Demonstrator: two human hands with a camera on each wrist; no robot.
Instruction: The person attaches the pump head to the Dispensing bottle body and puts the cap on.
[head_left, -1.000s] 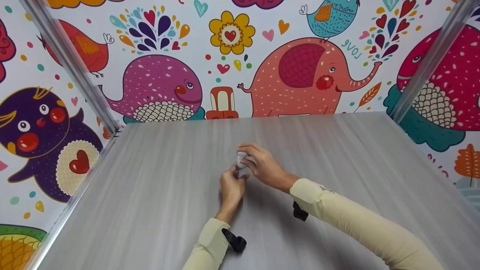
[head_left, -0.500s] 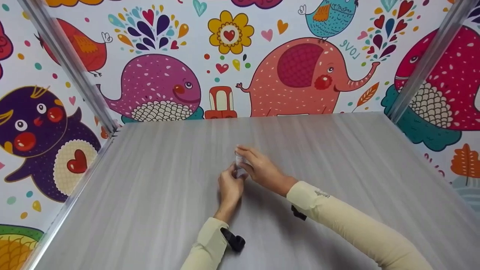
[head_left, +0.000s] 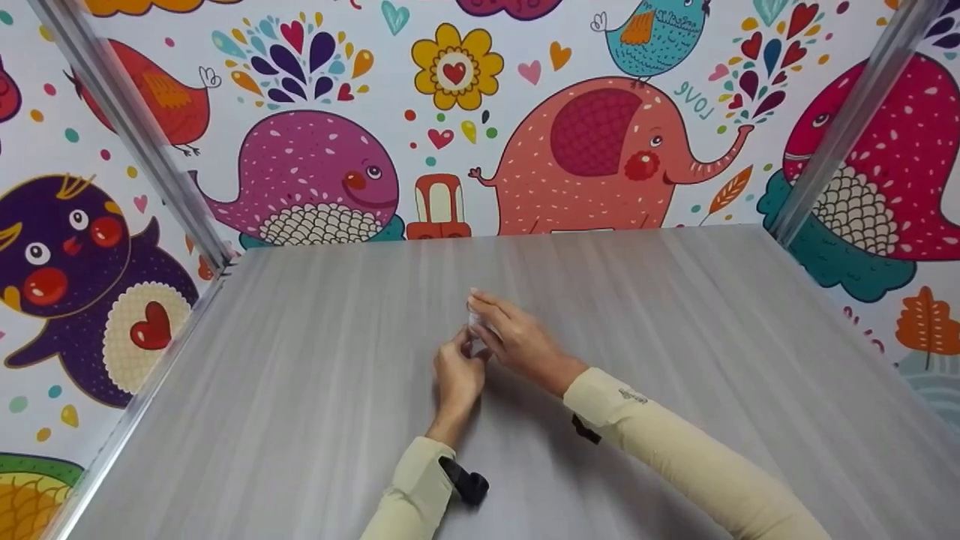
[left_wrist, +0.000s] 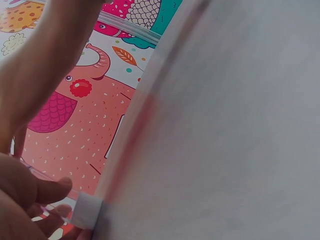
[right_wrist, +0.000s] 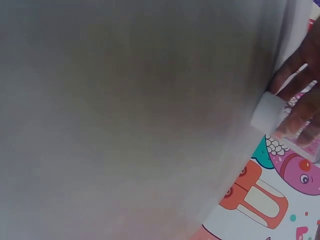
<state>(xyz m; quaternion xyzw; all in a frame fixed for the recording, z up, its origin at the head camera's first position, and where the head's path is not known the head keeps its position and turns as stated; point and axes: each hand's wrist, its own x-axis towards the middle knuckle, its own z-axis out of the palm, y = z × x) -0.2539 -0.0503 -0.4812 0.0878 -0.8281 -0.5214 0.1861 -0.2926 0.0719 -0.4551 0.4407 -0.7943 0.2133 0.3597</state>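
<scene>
A small clear bottle (head_left: 474, 319) is held between both hands over the middle of the table, mostly hidden by fingers in the head view. My right hand (head_left: 525, 346) grips its upper part, thumb and fingers on opposite sides. Lower down, my left hand (head_left: 459, 379) pinches it with thumb and fingers. In the left wrist view a white cap (left_wrist: 87, 211) sticks out beyond the fingertips. The right wrist view also shows this cap (right_wrist: 267, 113), on the bottle's end towards the tabletop. Whether it touches the table I cannot tell.
A grey wood-grain table (head_left: 315, 390) spreads around the hands. Behind it stands a wall (head_left: 450, 150) printed with cartoon animals, with metal posts (head_left: 142, 127) at the corners. A black wrist camera mount (head_left: 465, 481) sits on the left sleeve.
My right hand has shifted slightly left and its fingers cover more of the bottle. The left hand keeps nearly the same place. The head view has moved a little.
</scene>
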